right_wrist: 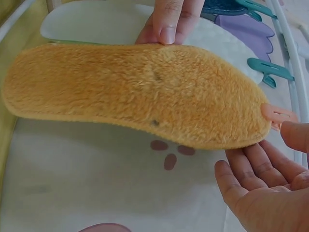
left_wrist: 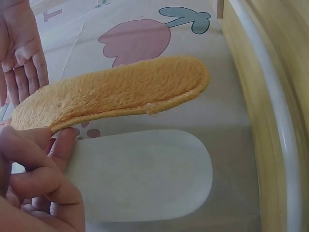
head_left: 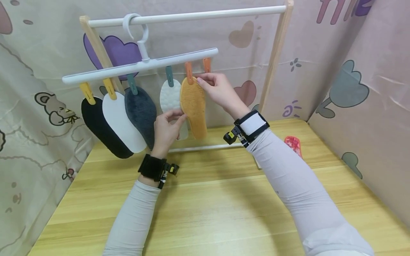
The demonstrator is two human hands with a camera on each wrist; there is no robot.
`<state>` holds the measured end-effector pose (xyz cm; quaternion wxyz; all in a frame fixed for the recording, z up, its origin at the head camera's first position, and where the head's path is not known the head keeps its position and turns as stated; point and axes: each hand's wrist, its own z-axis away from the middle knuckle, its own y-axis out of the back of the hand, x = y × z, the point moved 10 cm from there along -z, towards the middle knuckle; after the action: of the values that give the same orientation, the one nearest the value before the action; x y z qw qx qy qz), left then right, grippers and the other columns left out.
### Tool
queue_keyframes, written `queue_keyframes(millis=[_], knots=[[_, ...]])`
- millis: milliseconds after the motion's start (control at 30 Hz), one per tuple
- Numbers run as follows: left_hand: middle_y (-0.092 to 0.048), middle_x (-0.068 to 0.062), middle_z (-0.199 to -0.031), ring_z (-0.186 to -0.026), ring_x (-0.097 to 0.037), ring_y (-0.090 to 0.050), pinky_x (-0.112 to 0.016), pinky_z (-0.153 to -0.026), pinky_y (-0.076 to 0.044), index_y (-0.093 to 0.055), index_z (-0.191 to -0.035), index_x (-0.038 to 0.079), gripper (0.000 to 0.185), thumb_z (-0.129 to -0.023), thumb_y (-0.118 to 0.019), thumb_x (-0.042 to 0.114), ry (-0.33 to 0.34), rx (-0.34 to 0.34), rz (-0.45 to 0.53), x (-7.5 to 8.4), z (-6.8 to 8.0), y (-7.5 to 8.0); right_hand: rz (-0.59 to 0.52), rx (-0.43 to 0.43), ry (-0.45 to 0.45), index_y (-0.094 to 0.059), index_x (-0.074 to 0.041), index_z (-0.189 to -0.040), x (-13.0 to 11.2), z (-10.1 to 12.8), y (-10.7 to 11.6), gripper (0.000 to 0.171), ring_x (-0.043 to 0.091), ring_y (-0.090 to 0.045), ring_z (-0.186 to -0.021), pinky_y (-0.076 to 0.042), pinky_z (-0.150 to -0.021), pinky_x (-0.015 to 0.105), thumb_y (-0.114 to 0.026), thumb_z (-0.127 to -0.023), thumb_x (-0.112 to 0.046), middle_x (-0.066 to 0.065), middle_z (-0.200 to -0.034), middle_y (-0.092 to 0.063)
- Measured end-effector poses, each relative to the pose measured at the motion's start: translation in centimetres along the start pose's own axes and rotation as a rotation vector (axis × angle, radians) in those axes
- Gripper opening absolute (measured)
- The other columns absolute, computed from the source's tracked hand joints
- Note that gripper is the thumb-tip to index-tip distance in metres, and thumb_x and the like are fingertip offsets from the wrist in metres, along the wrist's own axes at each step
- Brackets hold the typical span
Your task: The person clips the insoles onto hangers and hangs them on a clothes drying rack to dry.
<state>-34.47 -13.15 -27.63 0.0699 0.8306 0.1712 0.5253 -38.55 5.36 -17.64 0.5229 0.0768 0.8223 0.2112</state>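
A fuzzy orange insole (head_left: pixel 194 106) hangs from an orange clip (head_left: pixel 189 73) on the white hanger (head_left: pixel 141 66). My left hand (head_left: pixel 168 129) pinches its left edge at mid-length between thumb and fingers, as the left wrist view shows up close. At the upper right edge is my right hand (head_left: pixel 221 90). In the right wrist view its fingers (right_wrist: pixel 260 169) are extended, tips just behind the insole's edge, with the thumb beside the clip. Behind the orange insole, a white textured insole (head_left: pixel 169 93) hangs from a green clip (head_left: pixel 169 76), partly hidden.
Black (head_left: pixel 104 131), white (head_left: pixel 123 122) and dark grey (head_left: pixel 140 108) insoles hang on the hanger's left half. Another orange clip (head_left: pixel 207 65) holds nothing at the right end. The hanger hooks over a rack's rail (head_left: pixel 205 15). A red patterned piece (head_left: pixel 293 144) lies on the wooden table (head_left: pixel 205 213).
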Motion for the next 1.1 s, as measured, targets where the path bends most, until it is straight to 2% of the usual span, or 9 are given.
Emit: queue_keyframes(millis=[167, 367, 567, 800, 867, 967, 1067, 1100], knots=[[-0.082, -0.010, -0.103, -0.036, -0.008, -0.047, -0.025, -0.040, -0.044, -0.080, -0.108, 0.013, 0.018, -0.100, -0.079, 0.029, -0.019, 0.008, -0.001, 0.0, 0.1, -0.1, 0.011, 0.001, -0.015, -0.066, -0.002, -0.143, 0.8, 0.8, 0.5, 0.038, 0.024, -0.067, -0.131, -0.051, -0.114, 0.037, -0.057, -0.113, -0.024, 0.016, -0.142, -0.071], [-0.081, -0.011, -0.100, -0.035, -0.008, -0.047, -0.025, -0.039, -0.043, -0.081, -0.106, 0.013, 0.019, -0.100, -0.080, 0.030, -0.028, 0.012, 0.005, -0.2, 0.3, -0.2, -0.003, 0.000, -0.025, -0.067, -0.002, -0.143, 1.7, 1.5, 1.0, 0.037, 0.026, -0.067, -0.133, -0.049, -0.118, 0.039, -0.057, -0.113, -0.023, 0.016, -0.141, -0.071], [-0.081, -0.013, -0.097, -0.034, -0.008, -0.045, -0.025, -0.037, -0.040, -0.081, -0.104, 0.012, 0.018, -0.100, -0.079, 0.029, -0.036, -0.001, 0.017, -0.3, 0.5, -0.6, -0.005, 0.001, -0.030, -0.065, 0.002, -0.143, 2.3, 2.2, 1.4, 0.038, 0.031, -0.067, -0.134, -0.049, -0.118, 0.039, -0.057, -0.113, -0.020, 0.020, -0.140, -0.071], [-0.079, -0.012, -0.099, -0.037, -0.008, -0.044, -0.024, -0.039, -0.040, -0.080, -0.104, 0.011, 0.016, -0.101, -0.078, 0.026, 0.013, -0.023, 0.034, -0.8, 0.8, -1.2, 0.021, -0.002, -0.043, -0.067, 0.002, -0.141, 3.3, 3.2, 1.9, 0.037, 0.029, -0.069, -0.129, -0.051, -0.115, 0.041, -0.058, -0.113, -0.021, 0.023, -0.135, -0.072], [-0.079, -0.011, -0.100, -0.043, -0.013, -0.050, -0.024, -0.039, -0.042, -0.080, -0.105, 0.011, 0.016, -0.101, -0.078, 0.026, 0.028, -0.031, 0.034, -1.0, 1.0, -1.5, 0.019, -0.004, -0.052, -0.067, 0.002, -0.141, 3.6, 3.5, 2.1, 0.038, 0.029, -0.069, -0.129, -0.052, -0.115, 0.040, -0.058, -0.113, -0.022, 0.024, -0.135, -0.072], [-0.079, -0.011, -0.102, -0.064, -0.018, -0.063, -0.025, -0.045, -0.045, -0.080, -0.105, 0.010, 0.017, -0.101, -0.078, 0.026, 0.024, -0.038, 0.002, -1.0, 1.2, -1.9, 0.029, -0.005, -0.062, -0.068, 0.001, -0.139, 4.1, 4.1, 2.4, 0.038, 0.028, -0.070, -0.128, -0.053, -0.113, 0.040, -0.058, -0.113, -0.023, 0.023, -0.134, -0.073], [-0.080, -0.012, -0.103, -0.086, -0.016, -0.067, -0.024, -0.056, -0.046, -0.081, -0.106, 0.009, 0.018, -0.100, -0.079, 0.027, 0.010, -0.048, -0.042, -0.9, 1.3, -2.3, 0.042, -0.010, -0.076, -0.069, 0.000, -0.139, 4.7, 4.7, 2.7, 0.037, 0.028, -0.071, -0.126, -0.055, -0.110, 0.039, -0.058, -0.113, -0.024, 0.022, -0.132, -0.074], [-0.080, -0.012, -0.103, -0.085, -0.014, -0.066, -0.024, -0.058, -0.045, -0.081, -0.105, 0.009, 0.018, -0.100, -0.079, 0.027, 0.005, -0.052, -0.052, -0.8, 1.4, -2.5, 0.047, -0.011, -0.080, -0.069, 0.000, -0.139, 4.9, 5.0, 2.9, 0.037, 0.029, -0.072, -0.125, -0.055, -0.109, 0.039, -0.058, -0.113, -0.024, 0.022, -0.131, -0.075]])
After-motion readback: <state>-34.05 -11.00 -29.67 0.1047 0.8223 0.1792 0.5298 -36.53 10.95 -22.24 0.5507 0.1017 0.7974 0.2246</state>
